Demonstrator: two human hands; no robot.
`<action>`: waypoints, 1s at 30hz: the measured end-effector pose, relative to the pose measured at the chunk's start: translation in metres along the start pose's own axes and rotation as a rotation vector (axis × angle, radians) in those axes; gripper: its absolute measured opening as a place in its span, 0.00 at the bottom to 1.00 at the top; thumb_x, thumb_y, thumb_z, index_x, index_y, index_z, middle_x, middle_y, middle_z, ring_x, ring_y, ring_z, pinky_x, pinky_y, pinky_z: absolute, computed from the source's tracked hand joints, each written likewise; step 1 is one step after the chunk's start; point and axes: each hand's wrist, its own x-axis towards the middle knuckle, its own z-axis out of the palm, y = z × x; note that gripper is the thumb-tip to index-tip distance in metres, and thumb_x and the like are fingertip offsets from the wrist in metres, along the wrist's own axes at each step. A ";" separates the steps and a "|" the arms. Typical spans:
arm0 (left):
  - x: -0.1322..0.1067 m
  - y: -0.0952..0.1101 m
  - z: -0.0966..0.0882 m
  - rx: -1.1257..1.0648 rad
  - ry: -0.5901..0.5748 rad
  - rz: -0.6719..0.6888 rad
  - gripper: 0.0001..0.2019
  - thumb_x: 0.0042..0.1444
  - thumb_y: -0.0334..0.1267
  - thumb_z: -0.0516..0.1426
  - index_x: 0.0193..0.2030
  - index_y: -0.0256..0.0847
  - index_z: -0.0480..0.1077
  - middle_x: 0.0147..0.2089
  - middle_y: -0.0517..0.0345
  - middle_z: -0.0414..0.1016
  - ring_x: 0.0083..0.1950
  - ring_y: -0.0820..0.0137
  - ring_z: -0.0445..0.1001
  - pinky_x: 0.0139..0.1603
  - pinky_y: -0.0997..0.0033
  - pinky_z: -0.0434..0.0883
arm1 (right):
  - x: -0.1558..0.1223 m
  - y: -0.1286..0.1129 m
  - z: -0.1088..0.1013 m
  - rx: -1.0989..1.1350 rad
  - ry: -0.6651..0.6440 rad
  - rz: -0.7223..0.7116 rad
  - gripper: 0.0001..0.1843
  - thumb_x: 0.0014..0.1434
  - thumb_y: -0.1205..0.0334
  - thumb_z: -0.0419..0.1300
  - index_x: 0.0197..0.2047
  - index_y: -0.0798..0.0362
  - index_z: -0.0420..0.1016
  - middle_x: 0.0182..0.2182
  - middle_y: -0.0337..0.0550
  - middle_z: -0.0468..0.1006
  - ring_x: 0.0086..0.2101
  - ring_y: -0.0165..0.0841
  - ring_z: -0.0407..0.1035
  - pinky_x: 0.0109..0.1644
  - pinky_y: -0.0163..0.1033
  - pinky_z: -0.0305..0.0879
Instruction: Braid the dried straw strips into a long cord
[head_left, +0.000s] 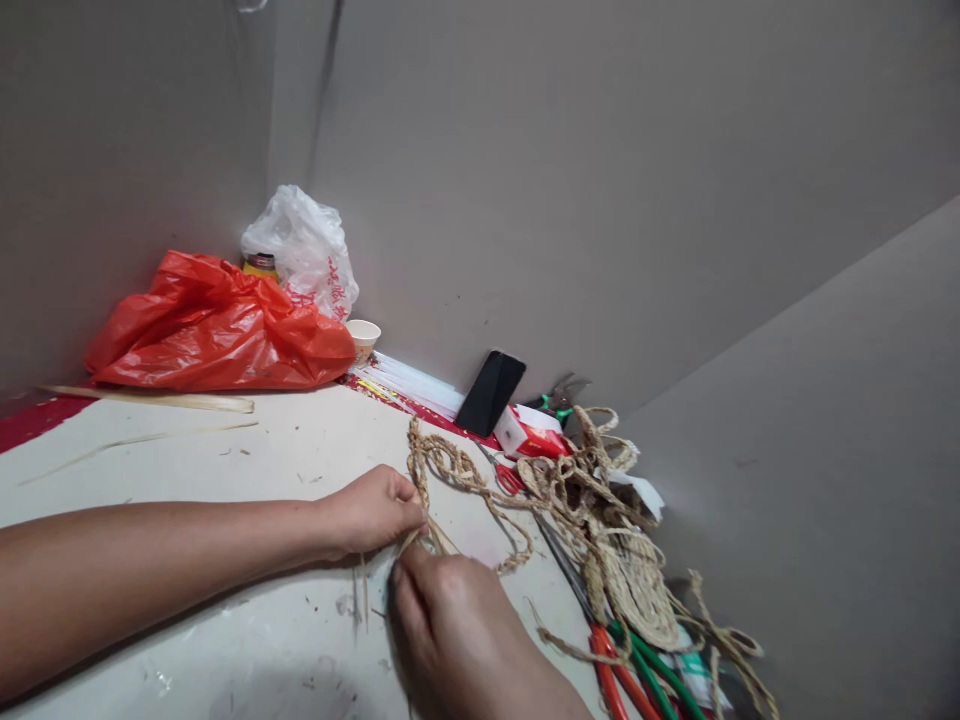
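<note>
My left hand [371, 512] reaches in from the left and pinches the near end of a braided straw rope [442, 465], with loose straw strands hanging below its fingers. My right hand [457, 625] comes up from the bottom, fingers closed on the same straw end right beside the left hand. The braid loops away to the right into a tangled pile of straw rope [592, 485]. A small woven straw oval [637, 590] lies beyond it.
A red plastic bag [217, 325] and a white plastic bag [304, 250] sit in the far corner with a paper cup [364, 338]. A black phone [491, 392] leans on the cardboard wall. Red-handled scissors [510, 478], red and green tool handles [637, 680] and loose straw strips [150, 400] lie about.
</note>
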 end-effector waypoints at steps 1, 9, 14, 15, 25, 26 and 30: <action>0.000 0.001 -0.001 -0.014 -0.010 -0.003 0.08 0.44 0.37 0.54 0.19 0.37 0.62 0.15 0.68 0.56 0.17 0.80 0.50 0.19 0.75 0.47 | -0.007 -0.003 -0.007 0.069 -0.106 -0.039 0.13 0.56 0.60 0.55 0.20 0.51 0.70 0.16 0.40 0.69 0.18 0.29 0.56 0.24 0.36 0.45; -0.001 0.010 -0.012 -0.138 -0.106 -0.042 0.09 0.45 0.40 0.57 0.24 0.37 0.66 0.11 0.70 0.54 0.12 0.81 0.46 0.15 0.74 0.42 | 0.022 0.021 -0.034 0.452 0.388 0.074 0.14 0.55 0.50 0.57 0.32 0.53 0.73 0.27 0.44 0.74 0.28 0.35 0.66 0.30 0.36 0.60; 0.003 0.005 -0.011 -0.161 -0.175 -0.002 0.11 0.45 0.41 0.57 0.21 0.37 0.64 0.12 0.69 0.55 0.13 0.81 0.46 0.15 0.74 0.41 | 0.047 0.041 -0.007 0.790 -0.070 0.148 0.24 0.56 0.40 0.51 0.29 0.55 0.70 0.16 0.36 0.65 0.16 0.27 0.57 0.19 0.32 0.53; 0.004 0.003 -0.011 -0.152 -0.176 0.001 0.11 0.44 0.41 0.58 0.21 0.37 0.63 0.12 0.70 0.54 0.14 0.81 0.46 0.16 0.74 0.41 | 0.047 0.043 -0.004 0.822 -0.128 0.161 0.26 0.56 0.39 0.50 0.26 0.55 0.68 0.14 0.33 0.61 0.14 0.24 0.51 0.17 0.31 0.47; 0.008 0.004 -0.019 0.398 -0.175 0.209 0.09 0.49 0.37 0.51 0.21 0.38 0.60 0.19 0.68 0.55 0.23 0.78 0.52 0.23 0.77 0.51 | 0.051 0.054 -0.006 1.138 -0.382 0.241 0.21 0.52 0.47 0.60 0.20 0.54 0.60 0.10 0.26 0.52 0.11 0.19 0.36 0.14 0.31 0.30; 0.007 0.006 -0.020 0.430 -0.171 0.234 0.09 0.49 0.36 0.50 0.20 0.38 0.59 0.19 0.67 0.54 0.23 0.78 0.52 0.24 0.78 0.51 | 0.051 0.054 -0.004 1.191 -0.373 0.243 0.21 0.52 0.48 0.61 0.20 0.53 0.60 0.10 0.26 0.52 0.12 0.19 0.36 0.14 0.30 0.30; 0.003 0.013 -0.022 0.446 -0.196 0.228 0.07 0.48 0.34 0.48 0.22 0.37 0.62 0.19 0.66 0.57 0.23 0.77 0.54 0.24 0.77 0.53 | 0.049 0.047 0.003 1.284 -0.254 0.258 0.19 0.50 0.51 0.62 0.19 0.54 0.62 0.09 0.26 0.52 0.11 0.19 0.38 0.14 0.29 0.31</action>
